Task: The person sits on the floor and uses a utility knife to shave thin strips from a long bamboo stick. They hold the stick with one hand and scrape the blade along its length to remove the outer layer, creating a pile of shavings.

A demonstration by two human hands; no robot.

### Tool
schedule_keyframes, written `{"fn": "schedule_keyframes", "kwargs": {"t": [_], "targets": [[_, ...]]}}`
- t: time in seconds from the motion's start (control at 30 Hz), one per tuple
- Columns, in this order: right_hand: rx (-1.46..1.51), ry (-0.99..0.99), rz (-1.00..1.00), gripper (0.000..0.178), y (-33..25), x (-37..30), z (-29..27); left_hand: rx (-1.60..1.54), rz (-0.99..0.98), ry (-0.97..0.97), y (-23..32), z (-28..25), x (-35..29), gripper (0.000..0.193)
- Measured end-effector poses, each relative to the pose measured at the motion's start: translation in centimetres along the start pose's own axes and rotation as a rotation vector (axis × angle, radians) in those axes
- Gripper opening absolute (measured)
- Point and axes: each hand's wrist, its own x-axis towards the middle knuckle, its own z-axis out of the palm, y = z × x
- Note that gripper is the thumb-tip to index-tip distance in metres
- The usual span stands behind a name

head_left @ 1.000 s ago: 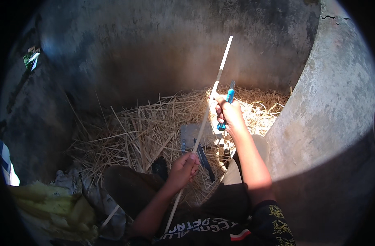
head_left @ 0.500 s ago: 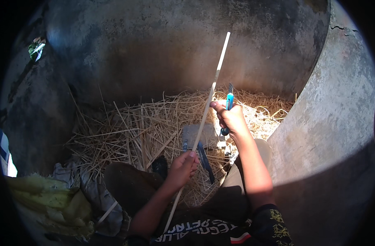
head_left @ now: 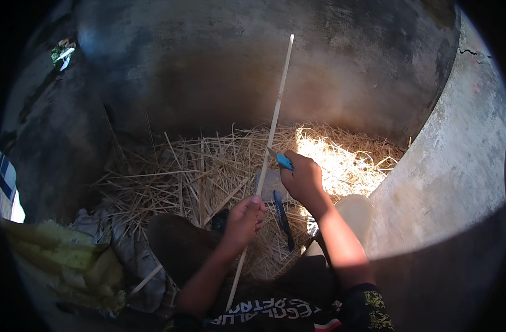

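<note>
A long, thin, pale strip that looks like split bamboo or wood [head_left: 275,110] slants up and away from my lap, its top end against the dark wall. My left hand [head_left: 245,220] is closed around its lower part, thumb on top. My right hand [head_left: 304,176] grips a blue utility knife [head_left: 284,161], blade out. The blade's tip meets or nearly meets the strip above my left hand; I cannot tell whether it touches. A dark blade-shaped tool [head_left: 283,220] lies just right of my left hand, next to a greyish block [head_left: 272,184].
Pale shavings and thin strips [head_left: 181,171] cover the floor ahead. A curved concrete wall [head_left: 208,72] closes off the far side, with another concrete surface [head_left: 447,160] at right. Yellowish cloth or sacking [head_left: 59,265] lies at lower left. My bent knees flank the work.
My right hand has turned the knife from upright to pointing left, bringing its blade to the strip. The strip's top end has shifted left, while my left hand keeps its grip.
</note>
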Motion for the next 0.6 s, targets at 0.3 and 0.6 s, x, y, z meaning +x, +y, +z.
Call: {"fn": "schedule_keyframes", "kwargs": {"t": [0.3, 0.6], "targets": [[-0.098, -0.052, -0.321, 0.022, -0.3, -1.4, 3.0, 0.114, 0.125, 0.088, -0.8, -1.1, 0.4, 0.031], [-0.365, -0.092, -0.133, 0.030, 0.8, 1.9, 4.5, 0.433, 0.264, 0.219, -1.8, -0.2, 0.4, 0.028]]}}
